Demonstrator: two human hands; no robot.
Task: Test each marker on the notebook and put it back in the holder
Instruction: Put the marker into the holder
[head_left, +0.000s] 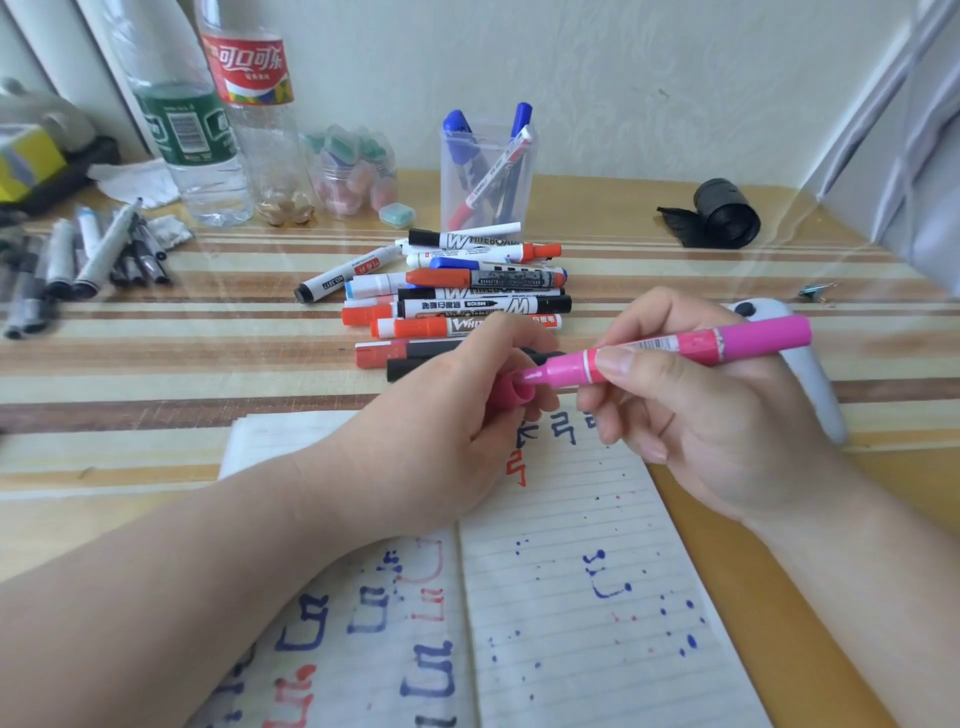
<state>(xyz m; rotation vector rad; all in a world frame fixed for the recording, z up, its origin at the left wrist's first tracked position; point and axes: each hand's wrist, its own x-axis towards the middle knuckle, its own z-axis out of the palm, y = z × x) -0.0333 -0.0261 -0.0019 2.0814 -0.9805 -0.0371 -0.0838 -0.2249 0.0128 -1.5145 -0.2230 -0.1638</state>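
Observation:
My right hand (696, 410) grips a pink marker (675, 348) that lies nearly level above the open lined notebook (582, 597). My left hand (457, 410) pinches the pink cap (511, 389) at the marker's tip end; the tip is just at the cap's mouth. Blue and red test marks cover both notebook pages. Behind my hands lies a pile of whiteboard markers (467, 291) with red, black and blue caps. The clear plastic holder (485, 171) stands upright behind the pile with three markers in it.
Two plastic bottles (218, 114) and a clear jar of small items (353, 171) stand at the back left. Several grey pens (78, 260) lie at the far left. A black roll (724, 210) sits back right, and a white object (810, 384) lies under my right hand.

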